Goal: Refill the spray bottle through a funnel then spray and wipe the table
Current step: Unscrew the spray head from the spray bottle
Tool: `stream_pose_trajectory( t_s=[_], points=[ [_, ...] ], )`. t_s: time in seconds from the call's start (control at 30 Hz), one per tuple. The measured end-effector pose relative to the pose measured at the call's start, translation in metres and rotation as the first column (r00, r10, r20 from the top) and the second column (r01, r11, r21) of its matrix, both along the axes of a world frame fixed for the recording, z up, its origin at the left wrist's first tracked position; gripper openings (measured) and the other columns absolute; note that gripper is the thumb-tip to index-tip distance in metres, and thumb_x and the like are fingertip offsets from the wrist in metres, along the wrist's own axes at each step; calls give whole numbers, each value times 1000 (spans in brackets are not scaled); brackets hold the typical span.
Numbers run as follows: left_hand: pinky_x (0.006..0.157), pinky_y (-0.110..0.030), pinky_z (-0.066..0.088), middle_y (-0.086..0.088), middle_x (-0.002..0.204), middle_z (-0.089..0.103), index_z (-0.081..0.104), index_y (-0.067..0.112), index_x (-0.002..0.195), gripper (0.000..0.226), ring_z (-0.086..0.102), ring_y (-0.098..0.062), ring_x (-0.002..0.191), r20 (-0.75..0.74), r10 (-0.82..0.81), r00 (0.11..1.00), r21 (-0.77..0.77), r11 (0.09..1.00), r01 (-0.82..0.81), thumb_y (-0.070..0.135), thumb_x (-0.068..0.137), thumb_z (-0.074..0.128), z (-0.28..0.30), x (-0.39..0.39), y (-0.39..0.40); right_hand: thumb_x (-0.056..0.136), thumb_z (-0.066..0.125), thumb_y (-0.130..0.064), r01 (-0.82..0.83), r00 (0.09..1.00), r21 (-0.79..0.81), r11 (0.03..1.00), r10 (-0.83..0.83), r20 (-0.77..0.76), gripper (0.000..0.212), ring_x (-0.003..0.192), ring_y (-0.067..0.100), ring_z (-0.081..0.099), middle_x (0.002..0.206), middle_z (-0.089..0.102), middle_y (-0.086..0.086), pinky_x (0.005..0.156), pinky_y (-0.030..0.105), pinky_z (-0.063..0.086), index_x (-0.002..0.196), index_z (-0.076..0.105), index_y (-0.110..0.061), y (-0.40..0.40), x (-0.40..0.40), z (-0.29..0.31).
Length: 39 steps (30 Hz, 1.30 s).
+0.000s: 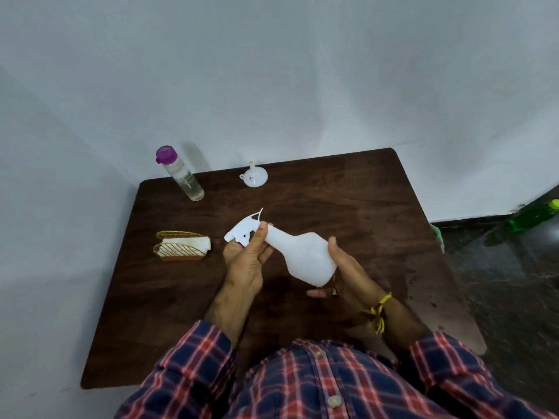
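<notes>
A white spray bottle is held tilted above the middle of the dark wooden table, its neck pointing left. My left hand is closed around the white trigger head at the neck. My right hand cups the bottle's wide base. A white funnel stands upside down near the table's far edge. A clear bottle with a purple cap, partly filled with clear liquid, stands at the far left corner. White napkins in a gold wire holder sit left of my hands.
The table stands against a pale wall at its far and left sides. A green bottle lies on the dark floor to the right. Something green hangs at the table's right edge.
</notes>
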<state>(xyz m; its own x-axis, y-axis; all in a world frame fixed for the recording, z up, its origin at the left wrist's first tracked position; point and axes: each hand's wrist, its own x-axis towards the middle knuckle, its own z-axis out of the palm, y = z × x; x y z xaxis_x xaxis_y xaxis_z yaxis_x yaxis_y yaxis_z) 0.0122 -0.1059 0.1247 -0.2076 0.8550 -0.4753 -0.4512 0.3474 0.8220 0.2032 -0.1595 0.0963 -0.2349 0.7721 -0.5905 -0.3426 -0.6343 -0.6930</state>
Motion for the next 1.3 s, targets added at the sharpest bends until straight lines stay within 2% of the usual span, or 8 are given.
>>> stream_pose_trajectory(
  t_s=[0.17,0.33,0.47,0.6,0.8,0.93,1.2,1.3],
  points=[
    [84,-44,59,-13,107,74,68,14,101,21,72,-24,98,-8,83,997,18,996,-83,10,82,76,2,-3,-4,77,81,-27,91,991,196,976,-109,83,60,111,32,63,135,51,17,65,36,58,128,49,-22,-1,-2,-2],
    [80,-40,60,-15,113,71,66,6,114,34,71,-25,103,-21,77,997,44,996,-76,9,81,76,2,-6,-7,87,56,-57,-77,993,-175,982,60,-102,59,108,42,65,132,57,20,76,49,60,131,51,-19,2,-2,9],
    [76,-40,61,-12,111,72,63,7,119,42,72,-23,101,-65,124,990,61,991,-120,15,80,79,0,-18,-7,72,83,-19,159,987,105,982,-153,-58,75,109,27,65,131,56,13,73,40,58,136,43,-16,-9,-5,0],
    [74,-39,60,-13,111,72,65,7,114,36,72,-24,100,-91,70,993,65,996,-64,15,81,77,-3,-22,-14,66,77,-61,-9,1000,-88,996,6,-30,88,117,31,61,137,54,12,83,50,57,138,47,-20,-3,-5,8],
    [76,-41,61,-9,105,74,67,18,98,17,73,-22,97,-61,83,995,26,996,-81,14,83,76,-3,-22,-13,71,84,-17,127,992,88,988,-124,-39,76,122,36,58,141,49,17,80,49,59,136,45,-16,-13,-19,7],
    [75,-39,61,-10,108,74,67,14,105,24,72,-22,99,-68,22,997,45,999,-19,15,83,75,0,-21,-13,68,78,-60,16,992,-96,995,-28,-126,84,120,36,60,136,57,16,86,52,56,137,51,-19,-6,-15,14],
    [77,-41,61,-7,106,74,67,18,103,23,72,-21,100,-63,13,998,48,999,-10,14,83,75,6,-21,-7,56,86,-61,139,990,5,990,-139,-11,100,123,33,58,136,55,12,82,45,59,138,47,-21,-8,-20,14],
    [77,-41,61,-9,108,74,67,15,106,25,72,-21,100,-98,9,995,63,998,-3,13,82,76,6,-20,-6,78,73,-52,67,988,-153,986,-87,-128,65,121,37,60,134,59,16,91,51,55,132,58,-19,-9,-19,16]
  ],
)
